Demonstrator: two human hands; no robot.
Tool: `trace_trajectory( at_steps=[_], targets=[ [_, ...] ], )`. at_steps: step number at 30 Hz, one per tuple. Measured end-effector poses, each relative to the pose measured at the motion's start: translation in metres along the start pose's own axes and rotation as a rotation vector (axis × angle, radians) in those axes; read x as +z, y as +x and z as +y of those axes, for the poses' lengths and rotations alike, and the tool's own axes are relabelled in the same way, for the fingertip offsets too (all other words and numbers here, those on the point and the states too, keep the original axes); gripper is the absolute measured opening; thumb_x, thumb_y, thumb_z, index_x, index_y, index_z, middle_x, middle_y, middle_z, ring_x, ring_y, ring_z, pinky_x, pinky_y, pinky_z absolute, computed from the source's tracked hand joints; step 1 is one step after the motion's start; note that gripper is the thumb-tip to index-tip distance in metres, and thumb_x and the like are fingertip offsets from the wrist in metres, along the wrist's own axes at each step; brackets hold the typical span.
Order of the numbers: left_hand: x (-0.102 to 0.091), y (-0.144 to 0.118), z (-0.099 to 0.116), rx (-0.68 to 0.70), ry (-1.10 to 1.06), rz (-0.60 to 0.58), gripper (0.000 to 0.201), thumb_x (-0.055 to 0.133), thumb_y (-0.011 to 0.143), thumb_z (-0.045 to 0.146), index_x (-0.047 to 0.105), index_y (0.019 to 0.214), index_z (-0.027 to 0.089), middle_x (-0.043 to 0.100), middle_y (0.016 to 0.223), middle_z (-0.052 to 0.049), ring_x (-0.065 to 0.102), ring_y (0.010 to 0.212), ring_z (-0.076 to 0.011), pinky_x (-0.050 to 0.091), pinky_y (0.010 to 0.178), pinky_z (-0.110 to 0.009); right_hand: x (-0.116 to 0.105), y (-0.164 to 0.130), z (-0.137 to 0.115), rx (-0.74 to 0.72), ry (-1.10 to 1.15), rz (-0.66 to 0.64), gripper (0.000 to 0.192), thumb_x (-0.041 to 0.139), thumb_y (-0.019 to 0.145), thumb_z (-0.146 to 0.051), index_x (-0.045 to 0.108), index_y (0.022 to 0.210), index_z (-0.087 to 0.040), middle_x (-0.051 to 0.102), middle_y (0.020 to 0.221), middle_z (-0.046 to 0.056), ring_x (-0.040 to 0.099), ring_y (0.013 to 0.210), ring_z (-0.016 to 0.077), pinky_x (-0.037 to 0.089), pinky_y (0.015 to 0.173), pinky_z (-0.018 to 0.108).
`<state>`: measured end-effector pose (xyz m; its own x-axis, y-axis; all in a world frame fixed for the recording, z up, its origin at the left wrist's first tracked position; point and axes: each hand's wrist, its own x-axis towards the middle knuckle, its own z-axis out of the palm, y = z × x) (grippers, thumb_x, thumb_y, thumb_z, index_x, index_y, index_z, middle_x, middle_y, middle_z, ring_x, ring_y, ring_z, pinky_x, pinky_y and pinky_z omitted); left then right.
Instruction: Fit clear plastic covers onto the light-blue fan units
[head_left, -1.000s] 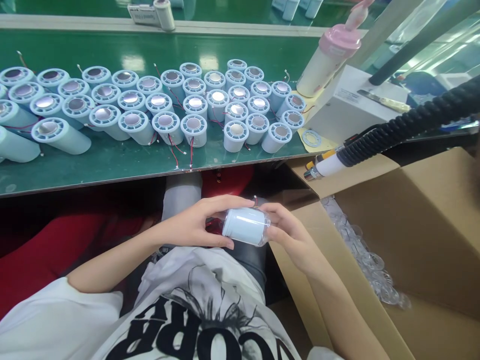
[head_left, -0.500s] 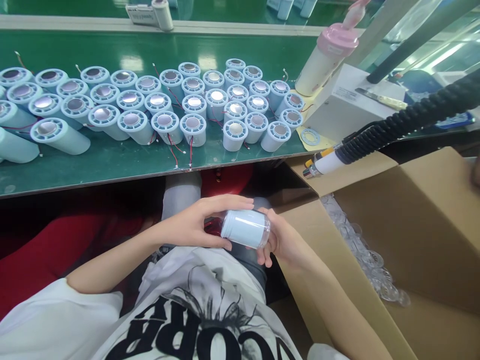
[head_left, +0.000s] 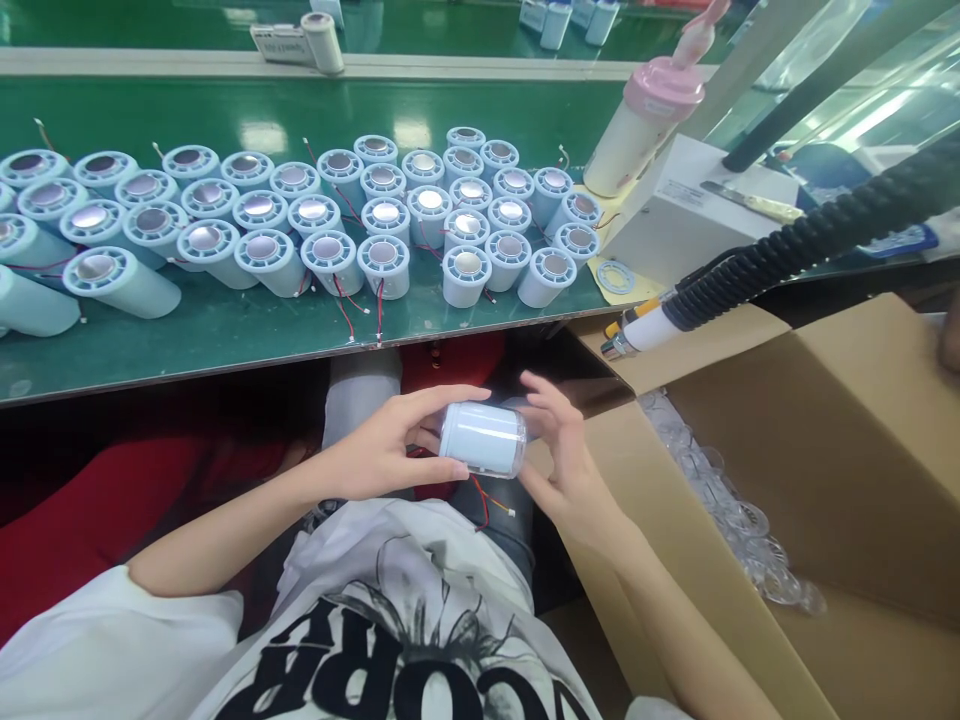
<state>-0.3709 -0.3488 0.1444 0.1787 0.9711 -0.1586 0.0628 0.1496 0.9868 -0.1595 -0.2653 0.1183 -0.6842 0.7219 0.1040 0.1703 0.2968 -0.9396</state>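
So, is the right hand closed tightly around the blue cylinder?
No, the right hand is open, its fingers spread, at one end of the blue cylinder, which the left hand holds.

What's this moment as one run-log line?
left grip: holding light-blue cylinder with clear cover | right grip: open at cover end, contact unclear | wires: hanging below cylinder | similar cylinders: on green bench
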Motion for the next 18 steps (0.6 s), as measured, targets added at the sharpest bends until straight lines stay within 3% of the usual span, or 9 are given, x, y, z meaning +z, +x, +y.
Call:
trace_trajectory(
  at_steps=[2,3,4,9,14,18],
  targets=[
    [-0.001,0.001,0.001,-0.035,-0.054,-0.02,0.06,0.068,0.079,0.03,0.044,0.134,0.026,0.058,0.121,-0.009,0.063,0.096,-0.0204,0.056,0.079,-0.031,-0.002,-0.001,0.001,-0.294,-0.112,-0.06,0.046,0.059,0.082,-0.013,0.044,0.122,-0.029,0.036,0.148,0.011,0.043,0.131,0.0245,0.042,0.103,0.048],
    [-0.001,0.001,0.001,-0.041,-0.07,-0.039,0.06,0.067,0.08,0.03,0.043,0.135,0.027,0.058,0.121,-0.008,0.064,0.094,-0.0199,0.056,0.078,-0.031,-0.003,-0.002,0.0,-0.346,-0.115,-0.099,0.047,0.06,0.082,-0.011,0.046,0.122,-0.03,0.038,0.147,0.009,0.04,0.133,0.0245,0.04,0.106,0.049],
    [-0.002,0.002,0.001,-0.032,-0.072,-0.058,0.061,0.067,0.08,0.029,0.043,0.136,0.028,0.058,0.122,-0.008,0.064,0.096,-0.02,0.056,0.079,-0.031,-0.003,-0.002,0.0,-0.334,-0.085,-0.128,0.048,0.061,0.082,-0.012,0.048,0.124,-0.031,0.042,0.144,0.008,0.041,0.133,0.0241,0.04,0.106,0.048],
    [-0.005,0.003,0.002,0.095,-0.019,-0.106,0.072,0.075,0.071,0.02,0.045,0.136,0.029,0.044,0.143,-0.009,0.046,0.128,-0.0273,0.045,0.102,-0.038,-0.004,-0.006,0.001,0.029,0.31,-0.142,0.053,0.067,0.08,-0.038,0.05,0.129,-0.029,0.059,0.129,0.008,0.059,0.113,0.0241,0.055,0.09,0.039],
    [-0.002,0.007,-0.002,-0.045,-0.213,-0.174,0.073,0.07,0.077,0.018,0.038,0.141,0.029,0.048,0.14,-0.01,0.054,0.121,-0.0247,0.047,0.099,-0.04,-0.01,-0.006,0.001,0.078,0.216,-0.107,0.044,0.075,0.072,-0.03,0.066,0.115,-0.031,0.059,0.129,0.004,0.068,0.094,0.0217,0.057,0.085,0.037],
    [0.001,0.013,-0.008,-0.146,-0.285,-0.197,0.075,0.07,0.077,0.02,0.034,0.142,0.031,0.055,0.133,-0.008,0.061,0.108,-0.0212,0.052,0.088,-0.033,-0.007,-0.006,-0.007,0.214,0.262,-0.127,0.048,0.072,0.074,-0.03,0.062,0.121,-0.03,0.065,0.12,0.002,0.07,0.074,0.0171,0.058,0.074,0.033]
  ],
)
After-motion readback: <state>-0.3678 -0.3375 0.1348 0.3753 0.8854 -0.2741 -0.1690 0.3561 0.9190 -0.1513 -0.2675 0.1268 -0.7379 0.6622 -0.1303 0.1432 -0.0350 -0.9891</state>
